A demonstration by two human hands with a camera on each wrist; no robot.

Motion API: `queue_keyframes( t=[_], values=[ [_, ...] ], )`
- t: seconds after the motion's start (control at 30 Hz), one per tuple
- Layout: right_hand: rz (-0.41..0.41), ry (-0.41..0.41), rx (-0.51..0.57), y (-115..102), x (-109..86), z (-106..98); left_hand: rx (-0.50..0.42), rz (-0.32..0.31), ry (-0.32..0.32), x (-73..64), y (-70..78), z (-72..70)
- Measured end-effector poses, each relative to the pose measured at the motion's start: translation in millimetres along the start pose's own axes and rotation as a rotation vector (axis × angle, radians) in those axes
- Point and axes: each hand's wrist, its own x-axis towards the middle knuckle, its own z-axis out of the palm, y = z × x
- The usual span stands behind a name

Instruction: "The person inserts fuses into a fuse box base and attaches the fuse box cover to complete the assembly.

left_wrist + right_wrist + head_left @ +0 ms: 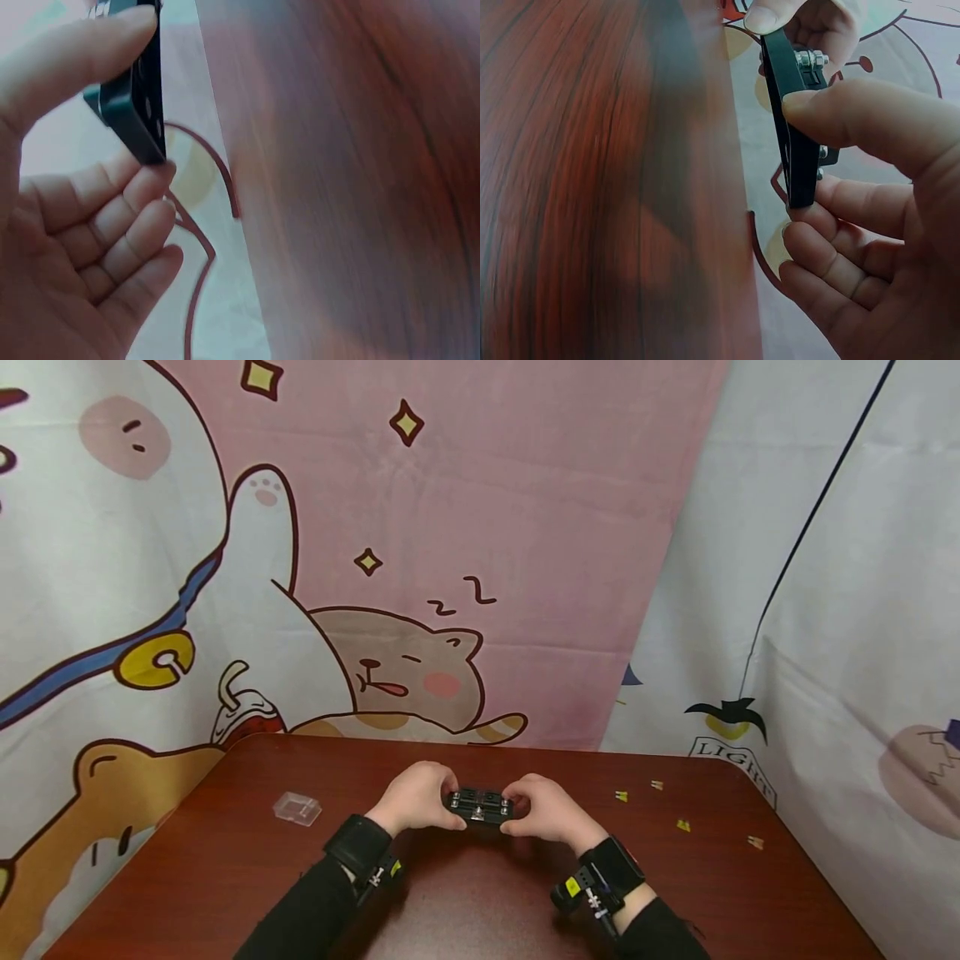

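Note:
A black fuse block (480, 807) with silver screws and bolts along its top is held by both hands, one at each end. My left hand (420, 797) pinches its left end between thumb and fingertips; the left wrist view shows the dark corner of the block (124, 109) there. On the right end, my right hand (550, 810) has its thumb on the near edge and fingertips at the far edge. From the right wrist, the block (801, 161) appears edge-on, its bolts facing away from the tabletop.
A clear plastic cover (297, 808) lies on the brown table (247, 877) to the left. Several small pieces sit at the right, among them a yellow one (683, 826) and a paler one (755, 842). Behind the table hangs a printed cartoon cloth (555, 568).

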Motion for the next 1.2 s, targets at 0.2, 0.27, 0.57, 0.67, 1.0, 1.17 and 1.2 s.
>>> queue_keyframes(
  t=[0.2, 0.27, 0.57, 0.67, 1.0, 1.17, 1.2],
  values=[
    [-0.023, 0.015, -0.007, 8, -19.4, -13, 0.016, -0.006, 0.034, -1.6, 23.5, 8.3],
    [-0.038, 0.011, -0.017, 11, -25.0, -16, 0.017, -0.003, 0.051, -2.8, 30.1, 11.9],
    [-0.090, -0.002, -0.073, 21, -39.7, -22, 0.040, -0.028, 0.092, -8.9, 49.6, 32.2],
    [-0.089, -0.019, -0.081, 21, -42.9, -22, 0.046, -0.037, 0.083, -9.9, 52.7, 37.3],
    [-0.075, -0.096, -0.108, 25, -45.9, -19, 0.101, -0.047, 0.023, -11.8, 54.7, 46.4],
    [-0.082, -0.115, -0.094, 27, -46.2, -16, 0.099, -0.050, -0.005, -13.3, 53.1, 49.1],
    [-0.082, -0.116, -0.093, 27, -46.1, -15, 0.103, -0.048, -0.008, -13.3, 52.8, 49.6]
  ],
)
